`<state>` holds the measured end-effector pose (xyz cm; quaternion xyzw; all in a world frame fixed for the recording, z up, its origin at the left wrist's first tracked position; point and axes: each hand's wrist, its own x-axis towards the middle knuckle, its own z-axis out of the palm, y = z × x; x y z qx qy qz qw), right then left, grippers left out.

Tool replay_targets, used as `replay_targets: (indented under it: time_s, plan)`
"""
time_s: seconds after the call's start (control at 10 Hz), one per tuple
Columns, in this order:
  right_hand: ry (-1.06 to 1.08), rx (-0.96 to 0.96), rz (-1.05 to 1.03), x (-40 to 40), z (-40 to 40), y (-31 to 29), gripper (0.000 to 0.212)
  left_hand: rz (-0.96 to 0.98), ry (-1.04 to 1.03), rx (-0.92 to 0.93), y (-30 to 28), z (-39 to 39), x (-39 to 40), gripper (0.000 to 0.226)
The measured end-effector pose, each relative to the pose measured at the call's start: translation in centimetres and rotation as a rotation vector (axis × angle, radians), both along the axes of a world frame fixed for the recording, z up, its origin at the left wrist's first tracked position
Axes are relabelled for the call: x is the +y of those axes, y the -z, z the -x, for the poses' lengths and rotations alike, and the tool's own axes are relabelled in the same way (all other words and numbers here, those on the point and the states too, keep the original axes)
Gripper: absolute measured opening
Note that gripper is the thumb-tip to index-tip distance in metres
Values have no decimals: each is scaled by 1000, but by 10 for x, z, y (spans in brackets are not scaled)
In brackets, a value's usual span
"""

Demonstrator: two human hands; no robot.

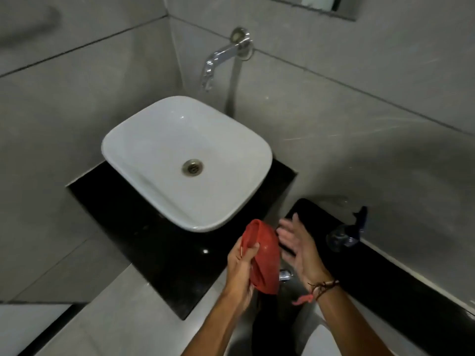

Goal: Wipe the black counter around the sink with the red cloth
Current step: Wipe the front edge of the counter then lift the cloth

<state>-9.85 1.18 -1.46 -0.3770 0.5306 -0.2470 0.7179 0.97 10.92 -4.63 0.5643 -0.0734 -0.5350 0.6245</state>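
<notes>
A white square basin (164, 140) sits on a glossy black counter (144, 237) set into the corner. My left hand (240, 268) grips a bunched red cloth (264, 255), held in the air just off the counter's near right corner, below the basin's front edge. My right hand (295, 242) hovers right beside the cloth with fingers spread and palm turned toward it, holding nothing; it is a little blurred. A thread bracelet circles my right wrist.
A chrome wall tap (218, 60) juts out above the basin. To the right runs a second black ledge (385, 278) with a clear spray bottle (347, 232) lying on it. Grey tiled walls close in on left and back. A small chrome fitting (284, 274) shows below my hands.
</notes>
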Motion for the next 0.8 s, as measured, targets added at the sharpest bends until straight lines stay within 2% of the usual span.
replay_targets:
  time_s: [0.1,0.2,0.3,0.4,0.5,0.6,0.7,0.8]
  plan:
    - [22,-169,-255,-2,37,14,50,-39,91,-66,3,9,-41,43]
    - [193,-170,-191,-18,55,33,42,-132,195,-268,18,18,-79,44]
    - [316,-92,-130,-35,60,55,45,-199,304,-399,36,24,-109,21]
    - [488,80,-73,-62,64,83,43,-236,451,-504,61,30,-148,44]
    - [507,281,28,-82,63,106,43,-208,579,-615,93,31,-182,63]
    - [472,284,1,-102,62,141,58,-250,624,-776,107,36,-209,75]
    - [335,244,-3,-111,62,198,79,-297,692,-892,103,43,-219,36]
    - [154,361,57,-107,57,162,82,-296,827,-953,98,44,-207,49]
